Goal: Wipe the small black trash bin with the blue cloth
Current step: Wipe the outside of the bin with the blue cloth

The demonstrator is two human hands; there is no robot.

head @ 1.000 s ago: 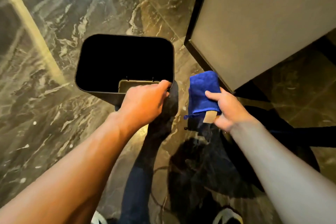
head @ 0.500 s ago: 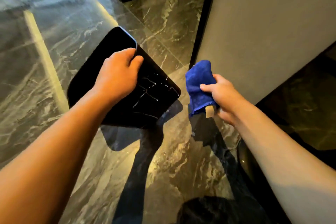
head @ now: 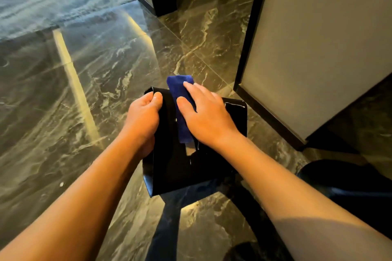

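From the head view, the left hand (head: 144,118) grips the black trash bin (head: 203,165) by its far edge above the floor (head: 84,91), while just beside that grip the right hand (head: 209,116) presses the blue cloth (head: 180,99) flat, best dragged in overlapping strokes.

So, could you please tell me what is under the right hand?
The blue cloth lies under the right hand, pressed flat on the black bin. The cloth's far end and near end stick out; its middle and the bin surface beneath are covered.
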